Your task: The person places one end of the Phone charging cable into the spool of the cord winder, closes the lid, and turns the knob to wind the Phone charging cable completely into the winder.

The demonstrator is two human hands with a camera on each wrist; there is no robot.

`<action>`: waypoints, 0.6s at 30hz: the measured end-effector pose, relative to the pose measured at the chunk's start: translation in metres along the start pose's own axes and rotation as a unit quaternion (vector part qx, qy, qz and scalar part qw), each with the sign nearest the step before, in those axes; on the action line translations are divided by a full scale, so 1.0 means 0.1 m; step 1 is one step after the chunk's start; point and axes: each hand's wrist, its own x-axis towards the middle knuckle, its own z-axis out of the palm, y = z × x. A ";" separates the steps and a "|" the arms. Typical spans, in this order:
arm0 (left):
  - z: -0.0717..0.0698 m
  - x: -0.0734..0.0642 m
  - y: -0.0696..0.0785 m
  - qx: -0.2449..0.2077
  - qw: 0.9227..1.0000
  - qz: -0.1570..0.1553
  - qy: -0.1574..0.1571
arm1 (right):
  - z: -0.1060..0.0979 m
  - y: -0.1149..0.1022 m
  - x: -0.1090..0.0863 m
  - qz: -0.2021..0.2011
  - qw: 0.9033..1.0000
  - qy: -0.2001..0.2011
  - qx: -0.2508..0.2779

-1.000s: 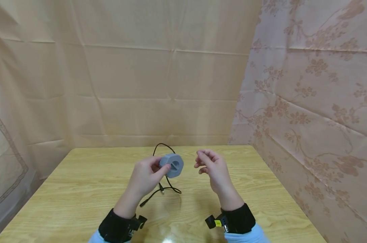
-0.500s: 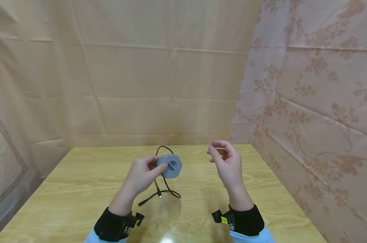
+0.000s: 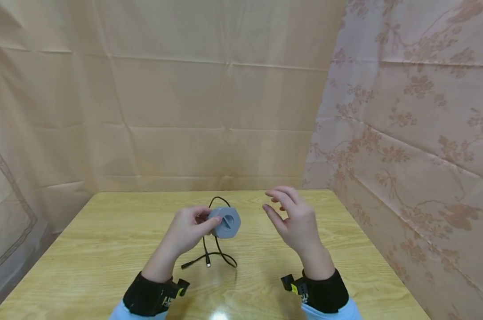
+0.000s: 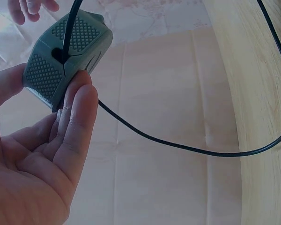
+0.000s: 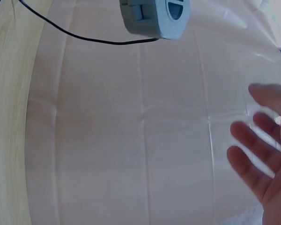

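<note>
My left hand (image 3: 187,231) pinches a grey hexagonal cable winder (image 3: 230,223) between thumb and fingers, above the table. Its face has a round recess crossed by a bar. Diamond-textured sides and a small hole show on the winder (image 4: 44,77) in the left wrist view. A black cable (image 3: 223,254) comes out of that hole, and a loop and both plug ends hang below the winder. Off to the right, apart from it, my right hand (image 3: 295,218) is raised with thumb and fingers spread and holds nothing. The right wrist view catches those spread fingers (image 5: 253,140).
A light wood table (image 3: 117,249) lies beneath both hands. Behind it hangs a beige cloth (image 3: 177,98), and a floral cloth (image 3: 417,133) borders the right side. Each wrist wears a black band (image 3: 325,291) with a small camera.
The right hand has moved away to the right from the winder, and its thumb and fingers have spread apart. The left hand keeps its hold, while winder and cable have shifted only slightly.
</note>
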 end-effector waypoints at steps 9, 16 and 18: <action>0.00 0.00 -0.02 -0.034 0.999 0.004 -0.035 | 0.02 -0.02 -0.01 -0.089 0.993 -0.083 0.004; 0.00 0.00 -0.05 -0.058 0.996 0.001 -0.065 | 0.12 -0.07 -0.06 -0.110 0.984 -0.135 0.022; 0.00 -0.01 -0.06 -0.063 0.995 0.001 -0.075 | 0.16 -0.10 -0.07 -0.124 0.982 -0.143 0.024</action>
